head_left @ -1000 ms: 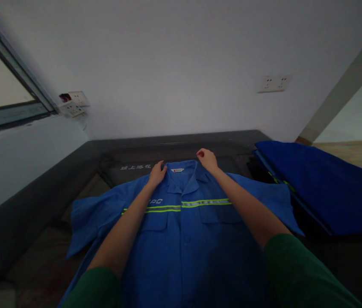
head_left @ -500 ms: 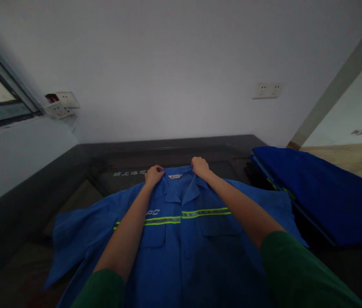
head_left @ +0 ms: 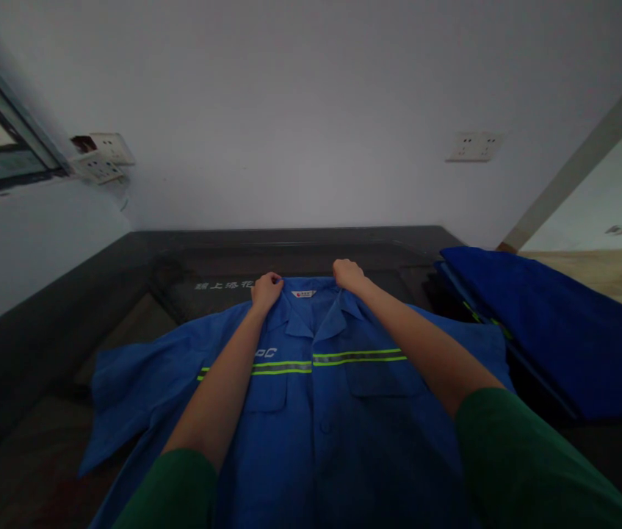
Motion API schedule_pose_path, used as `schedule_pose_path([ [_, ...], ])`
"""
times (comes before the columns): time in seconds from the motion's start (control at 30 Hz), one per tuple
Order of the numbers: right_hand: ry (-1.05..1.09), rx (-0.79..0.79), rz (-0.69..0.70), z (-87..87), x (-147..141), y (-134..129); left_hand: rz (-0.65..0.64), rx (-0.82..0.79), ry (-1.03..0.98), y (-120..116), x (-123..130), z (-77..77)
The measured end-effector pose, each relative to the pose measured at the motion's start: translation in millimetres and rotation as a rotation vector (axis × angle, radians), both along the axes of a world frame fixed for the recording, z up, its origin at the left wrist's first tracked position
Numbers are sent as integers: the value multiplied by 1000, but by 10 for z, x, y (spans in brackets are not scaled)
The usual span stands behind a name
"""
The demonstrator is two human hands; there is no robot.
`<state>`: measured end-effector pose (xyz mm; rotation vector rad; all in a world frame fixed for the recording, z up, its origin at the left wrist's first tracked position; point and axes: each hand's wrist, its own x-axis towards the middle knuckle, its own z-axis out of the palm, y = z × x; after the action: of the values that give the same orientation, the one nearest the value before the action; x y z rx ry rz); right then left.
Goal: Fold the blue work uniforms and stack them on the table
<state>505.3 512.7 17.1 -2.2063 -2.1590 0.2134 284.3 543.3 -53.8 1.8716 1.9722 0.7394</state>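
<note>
A blue short-sleeved work shirt [head_left: 288,433] lies spread front side up, with yellow-green and grey reflective stripes across the chest. Its collar points toward the wall, and a white label shows inside the neck. My left hand [head_left: 266,291] pinches the left end of the collar. At the collar's right end, my right hand [head_left: 348,274] is closed on the cloth. Both forearms cross over the shirt front and hide parts of the chest and stripes.
The shirt rests on a dark surface [head_left: 200,257] with a raised rim against the wall. To the right lies a stack of folded blue clothes [head_left: 553,330]. Wall sockets [head_left: 474,146] are fixed above, and a power strip [head_left: 97,167] sits at the left corner.
Both hands still grip the collar, which looks drawn slightly wider between them. The whole view has shifted a little.
</note>
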Motion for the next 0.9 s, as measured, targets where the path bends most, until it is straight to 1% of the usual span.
schedule_pose_path([
  [0.17, 4, -100, 19, 5, -87, 99, -11, 9, 3, -24, -2, 15],
  [0.3, 20, -202, 30, 112, -49, 106, -19, 15, 3, -22, -9, 1],
  [0.37, 22, -200, 35, 164, -3, 76, -21, 18, 6, -17, -7, -9],
  [0.43, 15, -155, 44, 182, 39, 34, -21, 21, 10, -15, -3, -16],
  [0.5, -3, -98, 55, 153, 63, -12, -21, 26, 13, -16, 0, -20],
  [0.67, -43, -17, 70, -9, 31, -79, -25, 34, 19, -17, -3, -26],
  [0.8, -64, -4, 95, -89, -31, -54, -30, 39, 27, -16, -5, -25],
  [0.9, -64, -19, 130, -88, -38, -12, -31, 38, 33, -16, -6, -22],
])
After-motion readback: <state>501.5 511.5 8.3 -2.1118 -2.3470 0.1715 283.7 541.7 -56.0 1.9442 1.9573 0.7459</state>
